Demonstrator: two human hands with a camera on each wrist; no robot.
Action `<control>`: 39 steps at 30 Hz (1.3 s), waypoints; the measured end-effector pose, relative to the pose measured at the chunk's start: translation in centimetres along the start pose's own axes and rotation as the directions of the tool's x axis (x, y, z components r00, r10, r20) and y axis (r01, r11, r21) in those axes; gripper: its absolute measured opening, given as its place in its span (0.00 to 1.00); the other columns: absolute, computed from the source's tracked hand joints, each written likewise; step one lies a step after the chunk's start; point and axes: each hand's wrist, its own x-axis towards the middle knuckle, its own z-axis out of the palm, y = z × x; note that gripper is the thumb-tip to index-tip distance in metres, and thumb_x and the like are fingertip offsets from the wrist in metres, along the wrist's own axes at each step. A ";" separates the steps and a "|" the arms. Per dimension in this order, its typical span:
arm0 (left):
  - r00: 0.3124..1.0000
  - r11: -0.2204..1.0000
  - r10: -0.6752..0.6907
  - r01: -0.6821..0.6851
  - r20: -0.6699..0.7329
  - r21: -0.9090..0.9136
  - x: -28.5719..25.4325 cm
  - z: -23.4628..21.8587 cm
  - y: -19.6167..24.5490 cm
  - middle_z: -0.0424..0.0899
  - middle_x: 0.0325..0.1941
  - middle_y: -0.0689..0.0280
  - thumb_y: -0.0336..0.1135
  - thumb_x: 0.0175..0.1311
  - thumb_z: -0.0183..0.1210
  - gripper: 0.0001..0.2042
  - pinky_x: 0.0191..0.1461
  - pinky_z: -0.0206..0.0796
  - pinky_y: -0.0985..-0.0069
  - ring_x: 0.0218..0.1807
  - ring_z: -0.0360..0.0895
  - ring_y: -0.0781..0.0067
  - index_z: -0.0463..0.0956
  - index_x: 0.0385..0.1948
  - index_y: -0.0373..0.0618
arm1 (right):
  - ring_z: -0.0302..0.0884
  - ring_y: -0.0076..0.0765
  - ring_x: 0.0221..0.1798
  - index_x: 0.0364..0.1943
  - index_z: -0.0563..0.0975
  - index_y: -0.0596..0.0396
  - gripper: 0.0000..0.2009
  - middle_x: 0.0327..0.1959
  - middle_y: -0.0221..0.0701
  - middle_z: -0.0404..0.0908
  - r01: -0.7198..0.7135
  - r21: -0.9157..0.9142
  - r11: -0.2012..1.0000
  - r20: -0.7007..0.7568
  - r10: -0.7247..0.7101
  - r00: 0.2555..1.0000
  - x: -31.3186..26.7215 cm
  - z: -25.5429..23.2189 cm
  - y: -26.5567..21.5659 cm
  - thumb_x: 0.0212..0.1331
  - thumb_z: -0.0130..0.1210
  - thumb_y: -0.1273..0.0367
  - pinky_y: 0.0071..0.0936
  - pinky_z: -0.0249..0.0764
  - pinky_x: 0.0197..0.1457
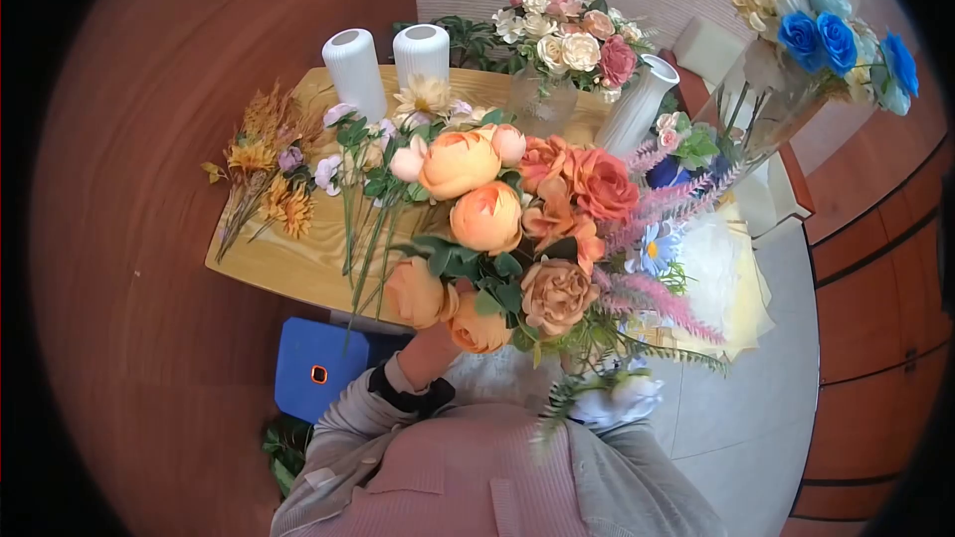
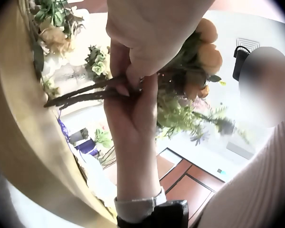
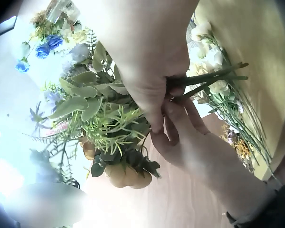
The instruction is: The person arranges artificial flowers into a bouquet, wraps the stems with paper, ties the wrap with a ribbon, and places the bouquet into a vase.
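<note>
Both hands grip the stems (image 3: 213,78) of one mixed artificial bouquet, close together below the blooms. It holds orange peony-like flowers (image 1: 461,165), coral roses (image 1: 603,182), a tan rose (image 1: 560,295), pink feathery sprigs (image 1: 665,306) and a light blue daisy (image 1: 655,249). In the head view, my left hand (image 1: 428,353) shows partly beneath the orange blooms, while flowers hide my right hand. The right wrist view has my right hand (image 3: 147,57) around the stems, with the left hand's fingers against them just below. Bare stem ends stick out past both hands.
On the wooden table (image 1: 318,264) lie dried yellow flowers (image 1: 254,154) and loose stems (image 1: 368,239). White ribbed vases (image 1: 355,70) and a glass vase of roses (image 1: 545,104) stand behind. Blue roses (image 1: 836,43) rise at right, above pale wrapping paper (image 1: 716,268). A blue stool (image 1: 318,353) sits below left.
</note>
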 end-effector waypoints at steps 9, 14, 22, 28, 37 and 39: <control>0.916 0.523 0.287 -0.395 -0.280 -0.755 4.2 -9.8 8.9 0.73 0.54 0.57 0.45 0.53 0.63 0.28 0.46 0.70 0.73 0.48 0.73 0.65 0.65 0.53 0.41 | 0.69 0.24 0.33 0.36 0.73 0.51 0.06 0.29 0.28 0.72 -0.017 0.028 0.999 0.058 0.016 0.998 -2.0 1.7 -1.2 0.63 0.47 0.66 0.21 0.65 0.37; 0.970 0.474 0.241 -0.141 -0.026 -0.869 1.5 -10.1 7.7 0.72 0.55 0.57 0.49 0.63 0.51 0.25 0.53 0.68 0.71 0.52 0.72 0.64 0.64 0.56 0.40 | 0.69 0.24 0.32 0.35 0.73 0.51 0.06 0.29 0.27 0.72 -0.016 0.056 0.998 0.095 0.011 0.995 -7.8 -2.8 -0.9 0.62 0.48 0.66 0.21 0.65 0.36; 0.944 0.437 0.195 0.159 0.266 -0.885 -1.5 -9.6 4.3 0.73 0.55 0.58 0.43 0.68 0.44 0.21 0.51 0.69 0.74 0.50 0.76 0.66 0.63 0.58 0.39 | 0.69 0.24 0.31 0.34 0.72 0.51 0.06 0.28 0.27 0.71 -0.023 0.101 0.995 0.169 0.005 0.986 3.3 1.4 2.7 0.62 0.48 0.66 0.21 0.64 0.35; 0.951 0.067 0.184 0.240 0.249 -0.968 -1.1 -9.6 5.5 0.74 0.54 0.58 0.40 0.67 0.47 0.21 0.48 0.71 0.76 0.48 0.76 0.67 0.63 0.57 0.38 | 0.68 0.24 0.31 0.34 0.72 0.51 0.05 0.28 0.27 0.71 -0.026 0.135 0.990 0.232 -0.006 0.973 8.2 4.1 3.9 0.62 0.48 0.66 0.21 0.64 0.34; 0.928 -0.181 0.200 0.349 0.313 -0.920 -1.3 -7.3 4.7 0.74 0.53 0.59 0.37 0.64 0.51 0.21 0.47 0.71 0.76 0.47 0.76 0.67 0.64 0.56 0.37 | 0.68 0.24 0.30 0.32 0.72 0.51 0.05 0.27 0.27 0.70 -0.032 0.174 0.984 0.310 -0.024 0.950 2.1 5.0 0.9 0.61 0.48 0.66 0.21 0.64 0.33; 0.915 -0.201 0.207 0.385 0.346 -0.901 -1.8 -7.1 3.5 0.74 0.53 0.59 0.36 0.63 0.52 0.21 0.47 0.71 0.76 0.47 0.76 0.67 0.64 0.56 0.37 | 0.68 0.24 0.30 0.32 0.72 0.51 0.05 0.27 0.27 0.70 -0.038 0.185 0.982 0.327 -0.025 0.945 -0.6 3.1 0.7 0.61 0.48 0.66 0.21 0.63 0.33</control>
